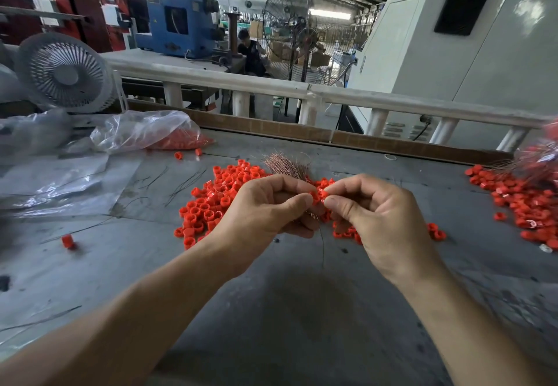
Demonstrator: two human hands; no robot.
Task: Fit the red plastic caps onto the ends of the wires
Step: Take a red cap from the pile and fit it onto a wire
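Both hands, left and right, pinch one red cap (grip clamped).

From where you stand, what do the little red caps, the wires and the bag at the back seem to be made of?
Red caps: likely moulded plastic, bright and evenly coloured with a slight sheen.
Wires: thin metal, probably copper by the pinkish glint.
Bag: clear plastic film, crinkled and glossy, with more caps showing through.

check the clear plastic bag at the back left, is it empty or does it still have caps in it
Not empty. The clear plastic bag lies slumped on the table with red caps showing through its lower right end.
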